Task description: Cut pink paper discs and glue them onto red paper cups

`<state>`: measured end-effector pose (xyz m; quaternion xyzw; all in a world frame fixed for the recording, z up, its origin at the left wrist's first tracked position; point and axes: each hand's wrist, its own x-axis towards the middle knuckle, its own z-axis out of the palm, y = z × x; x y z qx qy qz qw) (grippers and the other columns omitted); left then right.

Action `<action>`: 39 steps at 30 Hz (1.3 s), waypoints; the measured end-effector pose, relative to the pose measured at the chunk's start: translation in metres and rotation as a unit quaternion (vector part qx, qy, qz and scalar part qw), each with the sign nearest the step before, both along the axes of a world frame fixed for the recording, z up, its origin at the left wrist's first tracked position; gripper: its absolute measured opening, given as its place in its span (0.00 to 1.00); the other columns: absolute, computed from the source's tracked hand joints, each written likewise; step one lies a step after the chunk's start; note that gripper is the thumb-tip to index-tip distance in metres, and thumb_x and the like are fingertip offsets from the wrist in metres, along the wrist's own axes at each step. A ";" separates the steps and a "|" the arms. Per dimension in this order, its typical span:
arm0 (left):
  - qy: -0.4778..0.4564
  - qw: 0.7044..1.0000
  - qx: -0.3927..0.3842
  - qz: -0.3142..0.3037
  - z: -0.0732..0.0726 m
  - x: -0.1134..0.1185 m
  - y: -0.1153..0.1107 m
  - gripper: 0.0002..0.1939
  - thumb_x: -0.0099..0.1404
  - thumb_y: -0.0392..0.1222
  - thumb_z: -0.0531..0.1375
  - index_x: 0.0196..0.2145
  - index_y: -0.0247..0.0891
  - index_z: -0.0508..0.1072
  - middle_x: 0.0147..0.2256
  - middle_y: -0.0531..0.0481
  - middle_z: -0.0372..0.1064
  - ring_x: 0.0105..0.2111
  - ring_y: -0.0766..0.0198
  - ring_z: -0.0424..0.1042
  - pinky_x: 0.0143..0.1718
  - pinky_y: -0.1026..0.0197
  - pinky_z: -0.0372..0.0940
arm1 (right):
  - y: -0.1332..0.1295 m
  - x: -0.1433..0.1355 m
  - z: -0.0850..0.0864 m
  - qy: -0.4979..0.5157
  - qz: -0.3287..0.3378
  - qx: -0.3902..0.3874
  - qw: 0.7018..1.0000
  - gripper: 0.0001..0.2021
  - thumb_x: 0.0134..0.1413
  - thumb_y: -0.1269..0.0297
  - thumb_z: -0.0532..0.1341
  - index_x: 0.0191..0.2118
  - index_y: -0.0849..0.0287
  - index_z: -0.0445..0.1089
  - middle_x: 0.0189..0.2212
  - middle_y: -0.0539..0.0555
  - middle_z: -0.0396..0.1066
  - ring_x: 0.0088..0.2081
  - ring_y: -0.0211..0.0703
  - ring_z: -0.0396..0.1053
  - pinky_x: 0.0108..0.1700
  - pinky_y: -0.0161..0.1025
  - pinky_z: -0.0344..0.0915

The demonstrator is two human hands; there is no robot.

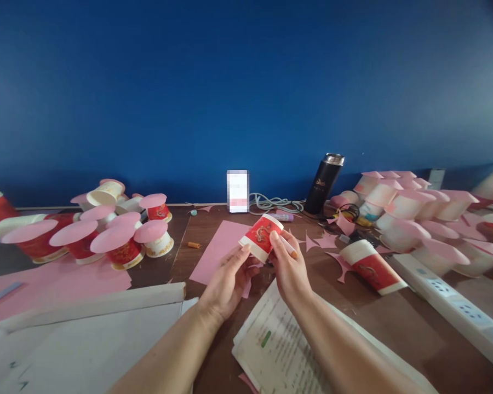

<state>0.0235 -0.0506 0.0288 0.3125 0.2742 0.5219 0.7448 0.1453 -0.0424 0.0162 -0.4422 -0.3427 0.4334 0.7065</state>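
A red and white paper cup [261, 238] with a gold dragon print is held tilted between both hands above the table. My left hand [229, 278] grips its lower left side, thumb on the edge. My right hand [291, 264] holds the cup's right side and also has an orange-tipped pen [290, 248] between its fingers. Behind and left of the cup lies a pink paper sheet [218, 246]. A small orange cap [194, 245] rests on the table left of that sheet. Pink paper scraps [326, 239] are scattered to the right.
Several cups with pink discs [115, 243] stand left; more pink-topped cups [411, 205] crowd the right. A black bottle [322, 183], lit phone [238, 191] and white cable [273, 203] are at the back. A power strip [447, 295], tilted cup stack [373, 269] and printed papers [279, 345] lie nearer.
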 end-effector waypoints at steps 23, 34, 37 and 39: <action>0.129 0.978 0.162 0.035 0.010 0.005 -0.014 0.06 0.50 0.35 0.68 0.29 0.40 0.77 0.36 0.46 0.72 0.42 0.56 0.68 0.46 0.61 0.61 | 0.001 0.001 0.003 0.012 0.028 0.029 0.999 0.21 0.53 0.50 0.61 0.49 0.56 0.67 0.38 0.53 0.74 0.36 0.45 0.73 0.36 0.40 0.68; -0.117 0.987 -0.097 0.053 0.006 -0.002 0.004 0.04 0.57 0.35 0.64 0.31 0.31 0.75 0.27 0.50 0.69 0.27 0.71 0.67 0.30 0.68 0.66 | 0.000 0.003 -0.002 0.012 0.023 0.016 1.000 0.26 0.51 0.51 0.63 0.54 0.51 0.62 0.47 0.54 0.72 0.44 0.45 0.72 0.44 0.42 0.67; -0.106 0.990 -0.065 0.060 0.004 0.000 0.003 0.05 0.57 0.36 0.64 0.32 0.32 0.76 0.28 0.50 0.71 0.29 0.70 0.69 0.34 0.68 0.67 | 0.002 0.004 -0.003 0.016 0.020 0.007 1.000 0.26 0.51 0.50 0.63 0.54 0.50 0.62 0.48 0.54 0.72 0.46 0.45 0.71 0.46 0.42 0.67; -0.091 0.994 -0.042 0.047 0.003 0.001 0.001 0.06 0.57 0.37 0.64 0.33 0.31 0.76 0.29 0.49 0.72 0.30 0.70 0.70 0.36 0.67 0.67 | 0.002 0.004 -0.003 0.022 0.022 0.007 0.999 0.25 0.50 0.51 0.64 0.54 0.51 0.62 0.47 0.54 0.73 0.46 0.45 0.72 0.46 0.43 0.67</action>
